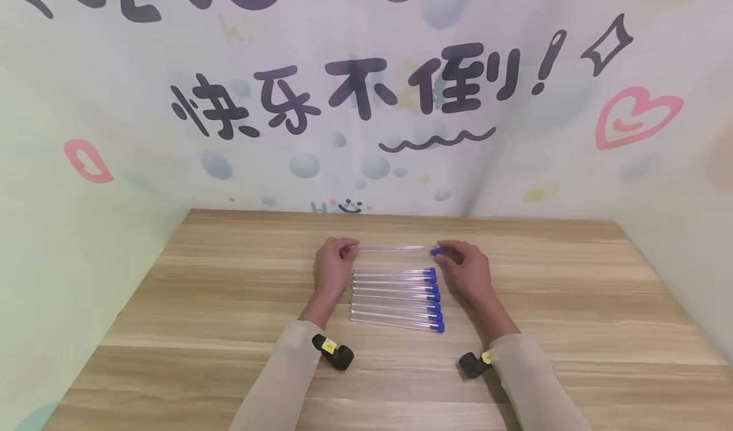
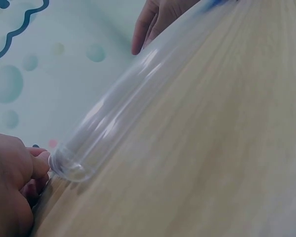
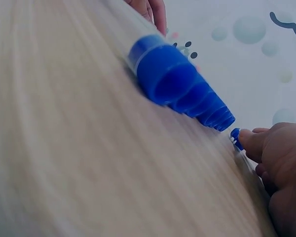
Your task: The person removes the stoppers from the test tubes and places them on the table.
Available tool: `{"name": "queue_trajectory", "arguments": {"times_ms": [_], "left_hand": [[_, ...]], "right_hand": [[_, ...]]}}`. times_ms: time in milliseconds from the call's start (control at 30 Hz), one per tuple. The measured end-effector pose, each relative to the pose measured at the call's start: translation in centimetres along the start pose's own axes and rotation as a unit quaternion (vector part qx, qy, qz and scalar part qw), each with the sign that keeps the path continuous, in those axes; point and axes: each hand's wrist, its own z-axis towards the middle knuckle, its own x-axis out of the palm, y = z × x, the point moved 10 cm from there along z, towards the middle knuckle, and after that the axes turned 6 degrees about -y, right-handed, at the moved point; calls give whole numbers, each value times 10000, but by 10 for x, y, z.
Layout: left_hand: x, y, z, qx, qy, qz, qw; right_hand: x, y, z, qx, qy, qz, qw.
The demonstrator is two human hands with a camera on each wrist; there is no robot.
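Note:
At the far side of the table, my left hand [image 1: 334, 267] pinches the left end of a clear test tube [image 1: 392, 249] that lies crosswise. Opposite it, my right hand [image 1: 468, 273] holds a small blue cap [image 1: 436, 251] between thumb and fingers. A narrow gap separates this cap from the tube's right end. Nearer to me, several test tubes [image 1: 392, 295] lie side by side, their blue caps [image 3: 168, 74] all towards the right. The closest of these tubes [image 2: 113, 108] fills much of the left wrist view, rounded end near my left hand.
The wood-grain table [image 1: 189, 329] runs back to a white printed cloth [image 1: 343, 163] with dark characters and pale bubbles. Pale side walls [image 1: 51, 259] flank it. A black wrist camera [image 1: 342, 356] is strapped at each sleeve.

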Motion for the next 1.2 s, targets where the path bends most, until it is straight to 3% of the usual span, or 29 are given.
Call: {"name": "queue_trajectory", "arguments": {"times_ms": [267,533,667,967,1200], "left_hand": [[-5,-1,-2,-57,-76,-92,9999],[-12,1,-4,-263,-262,-613,9974],[-14,5,-5,-325,-375,-891,9948],[-16,9,-11,-417,-270,-1017,9936],[-25,5,-19,-175,-156,-982,9949]], "right_hand": [[-2,-1,0,6,-148,122,9998],[-21,-4,-3,340,-1100,697,9909],[-25,-5,-6,527,-1243,936,9864],[-24,-8,-16,614,-1089,798,9889],[-20,-3,-27,388,-655,637,9951]]}}
